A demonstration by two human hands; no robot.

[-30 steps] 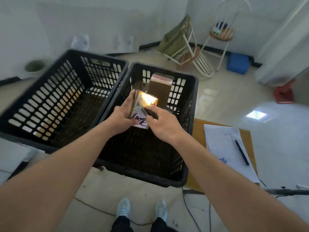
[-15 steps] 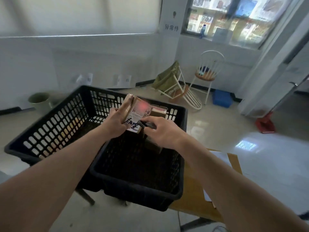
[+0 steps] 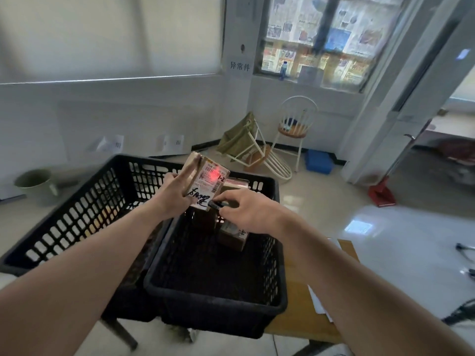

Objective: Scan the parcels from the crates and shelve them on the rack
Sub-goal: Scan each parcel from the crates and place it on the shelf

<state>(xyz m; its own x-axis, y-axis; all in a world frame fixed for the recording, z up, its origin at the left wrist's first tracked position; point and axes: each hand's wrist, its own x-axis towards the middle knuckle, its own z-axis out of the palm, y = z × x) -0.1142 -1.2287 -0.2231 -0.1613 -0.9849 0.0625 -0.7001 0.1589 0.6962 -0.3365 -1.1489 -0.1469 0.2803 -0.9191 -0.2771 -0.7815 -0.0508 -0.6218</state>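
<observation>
A small, stiff, seemingly light parcel [image 3: 205,185] is gripped at its edge by the left hand [image 3: 174,199]; beside it, a scanner [image 3: 217,204] is pinched by the right hand [image 3: 246,214].

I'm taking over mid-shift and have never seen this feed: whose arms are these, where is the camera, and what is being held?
There is no robot. A camera on a person's head looks down at their bare arms. The left hand grips a small brown cardboard parcel with a white label, raised above two black slotted plastic crates. The right hand pinches a small black scanner; a red spot glows on the label. More brown parcels remain in the right crate, which rests on a wooden table.
</observation>
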